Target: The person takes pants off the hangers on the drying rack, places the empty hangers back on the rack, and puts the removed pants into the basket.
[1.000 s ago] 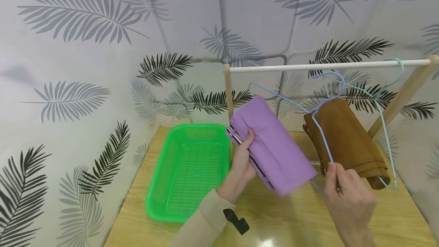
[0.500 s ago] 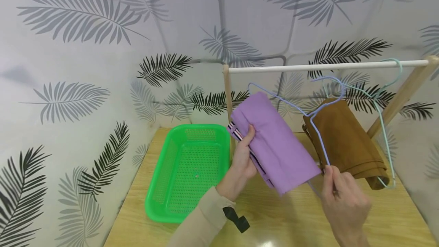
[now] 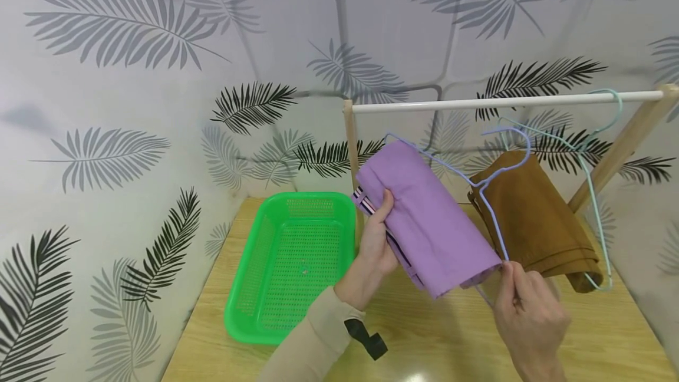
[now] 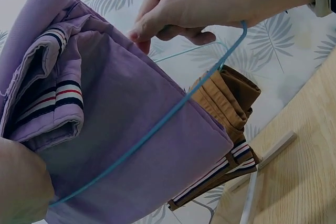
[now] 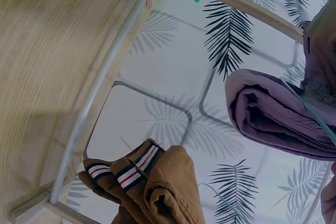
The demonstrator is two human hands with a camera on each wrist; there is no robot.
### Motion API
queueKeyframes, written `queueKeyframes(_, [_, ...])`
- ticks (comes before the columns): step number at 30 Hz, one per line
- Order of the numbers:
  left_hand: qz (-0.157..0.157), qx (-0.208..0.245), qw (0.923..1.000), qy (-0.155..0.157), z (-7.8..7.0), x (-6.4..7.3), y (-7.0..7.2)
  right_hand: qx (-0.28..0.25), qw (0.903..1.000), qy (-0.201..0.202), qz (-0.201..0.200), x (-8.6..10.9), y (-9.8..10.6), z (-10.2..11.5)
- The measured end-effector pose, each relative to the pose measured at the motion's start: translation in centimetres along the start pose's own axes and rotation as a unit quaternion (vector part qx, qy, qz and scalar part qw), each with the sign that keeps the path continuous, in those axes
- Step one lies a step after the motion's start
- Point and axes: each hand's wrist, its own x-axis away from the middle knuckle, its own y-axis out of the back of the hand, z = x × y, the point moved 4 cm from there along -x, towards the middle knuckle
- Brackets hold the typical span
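Folded purple trousers (image 3: 424, 217) with a striped waistband hang in the air, gripped by my left hand (image 3: 375, 246), its thumb on top and its fingers hidden beneath. My right hand (image 3: 533, 311) pinches the lower right corner of a periwinkle-blue hanger (image 3: 493, 217). The hanger's hook points up and right, and its left shoulder passes behind the top of the trousers. In the left wrist view, the hanger's bottom bar (image 4: 157, 127) crosses the underside of the purple cloth. The rolled end of the purple trousers (image 5: 262, 108) shows in the right wrist view.
Brown folded trousers (image 3: 530, 217) hang on a mint hanger (image 3: 596, 205) from the white rod (image 3: 456, 105) of a wooden-legged rack. A green perforated basket (image 3: 244, 287) stands on the wooden table (image 3: 424, 346), left of the rack. A leaf-patterned wall rises behind.
My right hand has shifted slightly left and down with the blue hanger, whose hook dropped lower. The purple trousers' right end has come up against the hanger's side beside my right fingertips.
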Motion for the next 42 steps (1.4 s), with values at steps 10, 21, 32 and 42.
queueKeyframes(10, [-0.01, 0.007, 0.9998, 0.013, -0.1, 0.1, 0.1, -0.003, 1.0, 0.005, -0.005, 1.0, -0.3, -0.6])
queueKeyframes(21, [-0.049, 0.017, 0.9986, 0.008, -0.3, 0.1, 0.7, -0.001, 0.9998, 0.019, -0.003, 1.2, -0.3, -0.5])
queueKeyframes(32, [-0.095, -0.019, 0.9952, -0.012, -1.2, 0.1, 1.9, 0.001, 0.9995, 0.028, -0.011, 1.7, -0.1, -1.8])
queueKeyframes(42, [-0.084, -0.04, 0.995, 0.036, -1.6, 1.0, 2.6, 0.03, 0.999, 0.033, -0.001, 2.0, 0.2, -3.2])
